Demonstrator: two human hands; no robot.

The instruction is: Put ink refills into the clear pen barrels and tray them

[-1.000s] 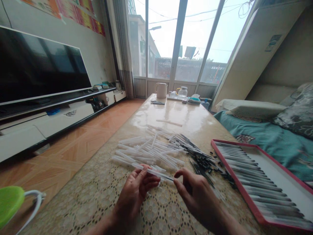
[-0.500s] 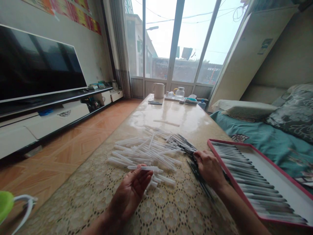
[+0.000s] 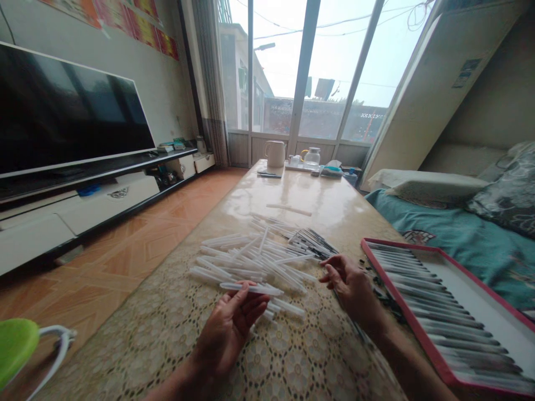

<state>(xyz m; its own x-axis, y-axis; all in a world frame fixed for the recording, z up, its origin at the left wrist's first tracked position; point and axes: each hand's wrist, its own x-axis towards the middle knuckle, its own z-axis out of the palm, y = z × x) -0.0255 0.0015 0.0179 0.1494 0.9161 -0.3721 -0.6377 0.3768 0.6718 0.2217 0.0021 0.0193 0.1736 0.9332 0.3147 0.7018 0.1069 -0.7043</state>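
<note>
My left hand (image 3: 236, 320) holds a translucent white pen barrel (image 3: 253, 288) between thumb and fingers, tip pointing right. Below it and beyond lies a loose heap of similar white barrels (image 3: 251, 253) on the patterned table cover. My right hand (image 3: 353, 287) is closed in a pinch just right of the heap. A thin dark pen refill (image 3: 357, 329) shows beneath that hand, partly hidden by it. Just past its fingertips lies a bundle of dark refills (image 3: 313, 243). Small black pieces (image 3: 378, 284) are scattered between the right forearm and the box.
A pink-rimmed box (image 3: 449, 370) with a row of pens stands at the table's right side. At the far end are a beige jug (image 3: 275, 153), a glass pot (image 3: 311, 157) and a tissue pack (image 3: 332, 169). A green stool (image 3: 16, 348) is at lower left.
My right hand has drawn back slightly from the refill bundle, its fingers lifting and pinching. The left hand still holds the barrel. The view has shifted a little.
</note>
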